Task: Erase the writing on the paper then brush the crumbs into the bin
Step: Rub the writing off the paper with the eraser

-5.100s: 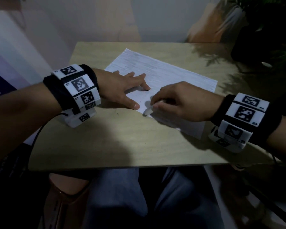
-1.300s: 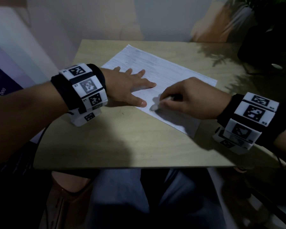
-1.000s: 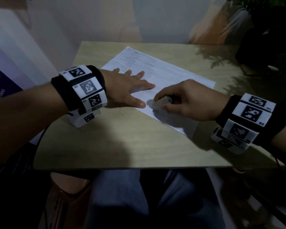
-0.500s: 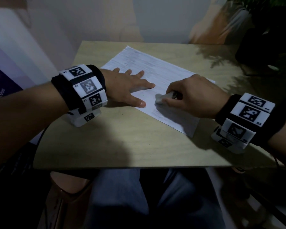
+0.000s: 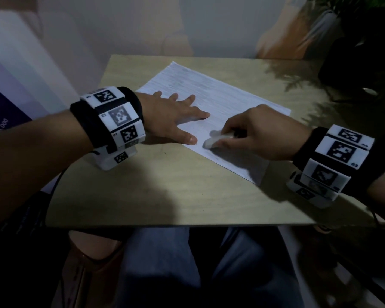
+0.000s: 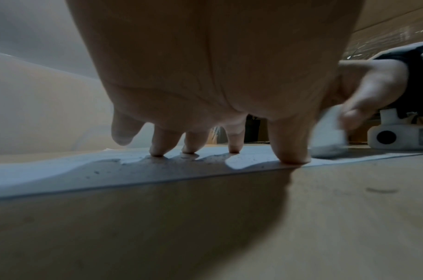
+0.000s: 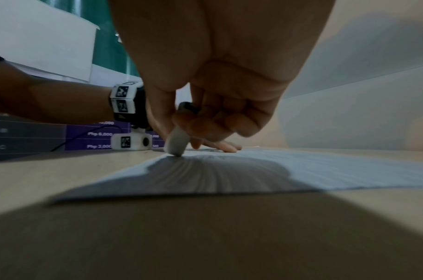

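The right hand [image 5: 260, 132], pinching the eraser [image 5: 216, 140], has slid back toward frame centre, still rubbing, while the flat left hand [image 5: 171, 118] pins the paper [image 5: 220, 96]; erasing continues.

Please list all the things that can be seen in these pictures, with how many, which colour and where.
paper: one, white with faint lines, flat on the table, set at an angle
eraser: one, white, tip on the paper near its near-left edge
crumbs: several small dark specks, on the paper under the left hand
table: one, light wood
plant: one, dark green, far right corner
wrist bands: two, black with white marker blocks, one per wrist
left hand: fingers spread, pressing on the paper
right hand: pinches the eraser
legs: blue trousers, under the table
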{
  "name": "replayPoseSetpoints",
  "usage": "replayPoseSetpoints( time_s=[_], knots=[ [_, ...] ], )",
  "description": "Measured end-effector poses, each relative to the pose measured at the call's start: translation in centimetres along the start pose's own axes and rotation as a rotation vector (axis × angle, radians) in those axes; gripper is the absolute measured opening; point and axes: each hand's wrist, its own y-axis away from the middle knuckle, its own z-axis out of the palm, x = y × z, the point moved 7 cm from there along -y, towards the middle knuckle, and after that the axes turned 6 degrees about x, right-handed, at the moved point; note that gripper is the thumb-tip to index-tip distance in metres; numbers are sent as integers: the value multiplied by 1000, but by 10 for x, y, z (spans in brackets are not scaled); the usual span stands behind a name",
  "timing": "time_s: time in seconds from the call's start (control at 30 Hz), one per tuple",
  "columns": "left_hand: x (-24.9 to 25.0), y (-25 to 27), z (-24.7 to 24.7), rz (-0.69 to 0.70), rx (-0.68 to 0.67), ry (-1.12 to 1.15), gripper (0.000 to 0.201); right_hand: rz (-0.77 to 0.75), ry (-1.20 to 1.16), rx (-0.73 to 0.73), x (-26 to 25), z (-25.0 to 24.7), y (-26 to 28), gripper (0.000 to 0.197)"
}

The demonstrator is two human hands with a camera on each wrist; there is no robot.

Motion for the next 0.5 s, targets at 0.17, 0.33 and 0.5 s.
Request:
replayPoseSetpoints(
  time_s=[0.17,0.33,0.5],
  knots=[
    [0,-1,0,-1,3,0,83,-30,92,-17,-1,5,2,46],
    [1,-1,0,0,-6,-6,84,27,74,3,6,-2,2,49],
    [0,-1,0,2,-3,-7,83,-34,59,-15,4,5,5,43]
  ],
)
